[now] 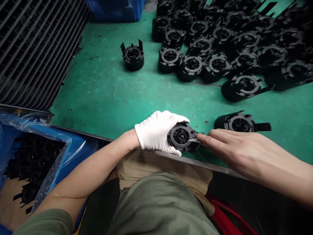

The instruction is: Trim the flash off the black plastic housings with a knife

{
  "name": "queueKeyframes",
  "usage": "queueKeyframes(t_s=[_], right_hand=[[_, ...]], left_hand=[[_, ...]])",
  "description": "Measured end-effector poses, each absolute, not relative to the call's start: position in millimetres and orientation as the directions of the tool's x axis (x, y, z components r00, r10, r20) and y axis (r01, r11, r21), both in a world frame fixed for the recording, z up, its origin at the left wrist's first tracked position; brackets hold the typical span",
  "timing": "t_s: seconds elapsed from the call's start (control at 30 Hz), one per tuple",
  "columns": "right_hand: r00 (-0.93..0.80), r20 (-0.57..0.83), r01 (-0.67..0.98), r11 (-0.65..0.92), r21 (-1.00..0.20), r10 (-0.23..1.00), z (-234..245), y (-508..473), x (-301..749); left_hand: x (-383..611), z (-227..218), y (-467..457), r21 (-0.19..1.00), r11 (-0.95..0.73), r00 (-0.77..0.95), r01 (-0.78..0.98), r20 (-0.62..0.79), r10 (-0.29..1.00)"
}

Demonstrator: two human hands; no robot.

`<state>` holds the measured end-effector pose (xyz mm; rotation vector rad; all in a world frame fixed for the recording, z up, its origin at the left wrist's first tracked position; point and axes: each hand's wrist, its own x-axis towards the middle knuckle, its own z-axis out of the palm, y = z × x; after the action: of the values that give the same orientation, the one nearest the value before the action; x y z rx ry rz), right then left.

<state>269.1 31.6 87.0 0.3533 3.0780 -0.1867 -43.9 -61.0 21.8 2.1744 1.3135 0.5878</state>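
Note:
My left hand, in a white glove, wraps round a round black plastic housing at the table's near edge. The housing's ringed face with a central hub is turned up toward me. My bare right hand is closed, its index fingertip against the housing's right rim. A thin, pale pointed sliver shows below that fingertip; whether it is a blade or part of the housing I cannot tell. Just behind my right hand lies another black housing with a long tab, partly covered by the hand.
Many similar housings crowd the back right of the green table. One housing stands alone at centre-left. Black slatted racks are stacked at left, a blue bin behind. A plastic-lined blue crate holds black parts below left.

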Motion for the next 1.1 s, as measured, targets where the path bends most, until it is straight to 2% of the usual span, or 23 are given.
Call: queueKeyframes(t_s=[0.07,0.17,0.23,0.4,0.53,0.67,0.8,1.1], right_hand=[[-0.968,0.060,0.234,0.960,-0.153,0.245,87.4,32.3,275.1],[-0.864,0.200,0.432,0.884,-0.179,0.463,85.1,14.1,287.1],[-0.831,0.210,0.476,0.853,-0.214,0.516,81.2,-6.6,291.9],[-0.826,0.151,0.502,0.830,-0.244,0.544,68.7,-41.4,283.0],[-0.815,0.135,0.525,0.817,-0.238,0.563,65.4,-47.3,279.2],[-0.791,0.060,0.574,0.773,-0.271,0.609,68.0,-65.0,282.1],[-0.781,-0.015,0.614,0.763,-0.204,0.624,70.9,-80.0,279.0],[-0.847,-0.007,0.531,0.847,-0.031,0.531,81.6,-72.1,265.9]], left_hand=[[-39.2,12.8,-68.3,0.614,-0.370,0.353,0.697,0.155,0.922],[-28.2,3.1,-81.6,0.592,-0.317,0.198,0.741,0.259,0.945],[-21.7,3.9,-87.3,0.590,-0.282,0.150,0.757,0.263,0.953],[-17.1,18.9,-84.4,0.646,-0.227,0.225,0.729,0.087,0.971],[-16.6,23.7,-81.1,0.689,-0.170,0.152,0.705,0.087,0.984],[-12.7,27.3,-82.8,0.747,-0.166,0.179,0.643,0.064,0.982],[-8.5,30.3,-85.2,0.757,-0.123,0.126,0.642,0.054,0.991],[-5.4,34.4,-86.6,0.725,-0.077,0.122,0.684,-0.009,0.993]])
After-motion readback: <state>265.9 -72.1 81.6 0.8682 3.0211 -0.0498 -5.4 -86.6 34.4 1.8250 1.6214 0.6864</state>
